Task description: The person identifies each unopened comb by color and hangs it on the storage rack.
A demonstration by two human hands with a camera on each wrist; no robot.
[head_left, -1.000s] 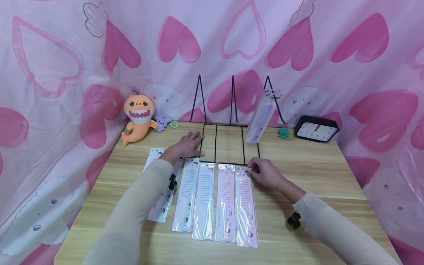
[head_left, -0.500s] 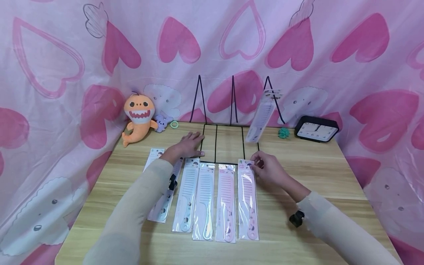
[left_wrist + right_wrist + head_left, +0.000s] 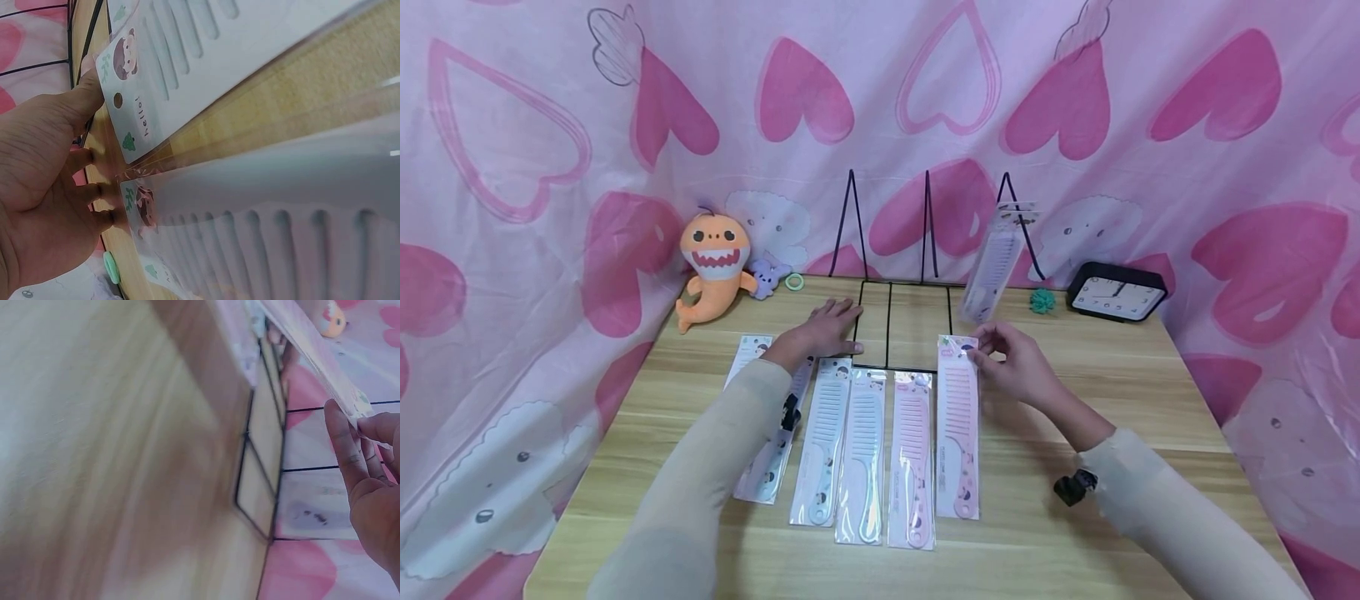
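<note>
fingers (image 3: 981, 350) pinch pink comb (image 3: 957, 425) beside wire rack (image 3: 917, 329), 4 combs (image 3: 850, 442) alongside.

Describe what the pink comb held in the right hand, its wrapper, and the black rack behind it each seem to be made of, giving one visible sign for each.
Pink comb: probably moulded plastic, smooth and even in colour.
Wrapper: looks like thin clear film with a printed card top; it glints.
Black rack: likely thin metal wire, dark-coated, with slim straight rods and sharp bends.
The right hand pinches the wrapper's top.
</note>
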